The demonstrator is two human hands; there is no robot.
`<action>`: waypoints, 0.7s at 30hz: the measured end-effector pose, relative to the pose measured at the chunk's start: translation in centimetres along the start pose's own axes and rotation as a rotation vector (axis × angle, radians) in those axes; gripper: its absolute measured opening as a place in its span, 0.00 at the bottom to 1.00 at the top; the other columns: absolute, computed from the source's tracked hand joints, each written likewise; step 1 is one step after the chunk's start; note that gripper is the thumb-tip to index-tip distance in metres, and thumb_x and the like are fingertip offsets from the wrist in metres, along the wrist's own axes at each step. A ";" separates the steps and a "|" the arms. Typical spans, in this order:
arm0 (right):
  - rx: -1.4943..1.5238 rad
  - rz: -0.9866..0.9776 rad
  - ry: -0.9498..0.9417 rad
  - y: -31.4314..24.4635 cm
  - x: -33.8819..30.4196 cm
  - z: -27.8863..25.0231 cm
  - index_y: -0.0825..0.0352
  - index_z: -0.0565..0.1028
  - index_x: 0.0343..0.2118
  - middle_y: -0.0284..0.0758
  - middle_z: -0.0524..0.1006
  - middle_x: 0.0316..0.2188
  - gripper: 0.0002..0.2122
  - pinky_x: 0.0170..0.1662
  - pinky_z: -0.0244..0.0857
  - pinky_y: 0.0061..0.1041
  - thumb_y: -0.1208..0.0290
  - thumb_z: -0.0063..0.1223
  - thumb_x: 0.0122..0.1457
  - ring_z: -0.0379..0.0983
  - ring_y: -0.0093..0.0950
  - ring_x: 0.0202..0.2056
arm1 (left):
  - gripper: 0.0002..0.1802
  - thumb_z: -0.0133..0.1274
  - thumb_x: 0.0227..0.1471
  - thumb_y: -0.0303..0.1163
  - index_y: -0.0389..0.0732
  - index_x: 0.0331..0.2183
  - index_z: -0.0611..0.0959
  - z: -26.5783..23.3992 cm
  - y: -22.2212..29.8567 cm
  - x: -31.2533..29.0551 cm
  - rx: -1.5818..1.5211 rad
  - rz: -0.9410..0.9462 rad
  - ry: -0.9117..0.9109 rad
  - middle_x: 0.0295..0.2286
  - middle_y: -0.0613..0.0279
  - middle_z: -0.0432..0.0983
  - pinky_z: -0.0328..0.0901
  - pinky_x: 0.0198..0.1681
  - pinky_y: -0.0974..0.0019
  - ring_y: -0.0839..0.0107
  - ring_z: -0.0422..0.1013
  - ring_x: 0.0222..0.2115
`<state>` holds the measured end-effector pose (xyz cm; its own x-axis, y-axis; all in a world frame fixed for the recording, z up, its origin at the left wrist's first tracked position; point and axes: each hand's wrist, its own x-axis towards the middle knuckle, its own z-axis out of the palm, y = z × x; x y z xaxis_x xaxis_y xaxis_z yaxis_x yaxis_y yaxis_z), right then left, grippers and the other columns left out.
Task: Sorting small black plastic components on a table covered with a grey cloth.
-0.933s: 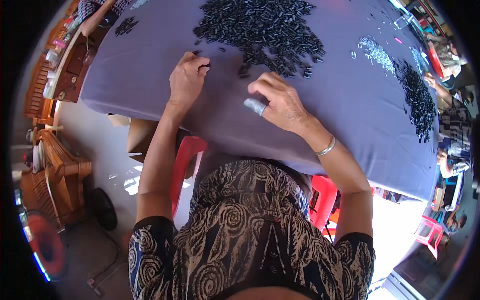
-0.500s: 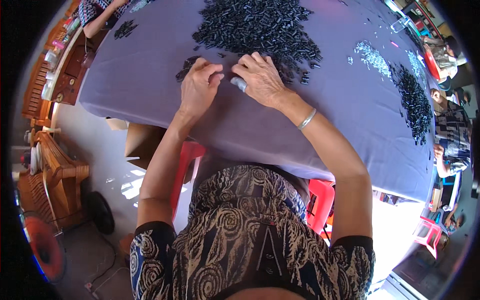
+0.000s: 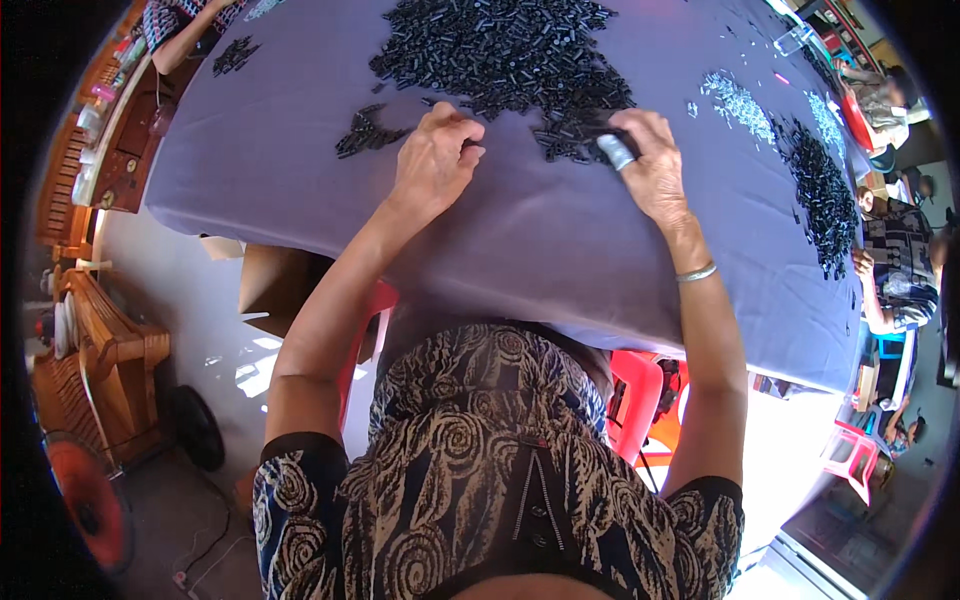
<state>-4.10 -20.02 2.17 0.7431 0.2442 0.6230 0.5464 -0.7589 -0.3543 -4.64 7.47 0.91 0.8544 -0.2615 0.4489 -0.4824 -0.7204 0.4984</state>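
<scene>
A large heap of small black tube-like pieces (image 3: 490, 55) lies on the cloth-covered table in front of me. My left hand (image 3: 435, 160) hovers just nearer than the heap, its fingers curled in and thumb pressed toward them. Whatever it pinches, if anything, is too small to make out. Beside it on the left is a small cluster of black pieces (image 3: 365, 132). My right hand (image 3: 650, 165), with a silvery wrap (image 3: 615, 152) round one digit, is at the heap's near right edge, next to a clump of black pieces (image 3: 565, 140). Its fingertips are smeared by motion.
A purple-grey cloth (image 3: 500, 230) covers the table. To the right lie clear pieces (image 3: 735, 105) and another black pile (image 3: 820, 200). Other people sit along the right side; a person's arm (image 3: 185, 45) shows at far left. A red stool (image 3: 635, 400) stands below the table edge.
My right hand has moved away from the left, rightward to the heap's near right edge. My left hand has shifted slightly right, uncovering more of the small black cluster.
</scene>
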 end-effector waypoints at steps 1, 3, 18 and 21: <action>0.065 0.097 0.032 0.3 -0.2 -0.1 0.63 0.74 0.35 0.33 0.74 0.34 0.10 0.44 0.63 0.29 0.75 0.58 0.48 0.69 0.33 0.38 | 0.09 0.57 0.41 0.25 0.40 0.30 0.78 0.1 -0.2 0.1 0.001 0.003 -0.003 0.31 0.57 0.69 0.65 0.34 0.62 0.57 0.69 0.33; 0.186 0.243 0.112 1.5 -0.8 -0.3 0.66 0.74 0.36 0.35 0.74 0.33 0.08 0.41 0.66 0.25 0.77 0.55 0.51 0.72 0.28 0.36 | 0.09 0.57 0.41 0.24 0.40 0.29 0.77 0.4 -0.4 0.0 0.012 0.034 0.039 0.30 0.57 0.69 0.65 0.33 0.63 0.59 0.70 0.31; 0.622 0.685 0.409 5.2 -1.8 -1.7 0.64 0.76 0.28 0.21 0.68 0.20 0.01 0.24 0.54 0.14 0.76 0.53 0.53 0.58 0.12 0.21 | 0.16 0.53 0.39 0.22 0.37 0.36 0.76 2.6 -0.8 1.6 0.051 0.137 0.157 0.34 0.54 0.68 0.64 0.39 0.57 0.53 0.67 0.37; 0.678 0.718 0.430 4.8 -1.3 -0.6 0.64 0.75 0.29 0.22 0.69 0.20 0.04 0.22 0.58 0.16 0.80 0.51 0.52 0.61 0.13 0.21 | 0.19 0.53 0.38 0.21 0.38 0.38 0.76 1.6 -0.4 1.2 0.037 0.006 0.107 0.34 0.53 0.69 0.64 0.42 0.59 0.55 0.67 0.38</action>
<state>-2.68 -24.36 0.08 0.8498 -0.4576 0.2615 0.2350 -0.1150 -0.9652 -3.15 6.38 0.05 0.8253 -0.1970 0.5293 -0.4779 -0.7429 0.4687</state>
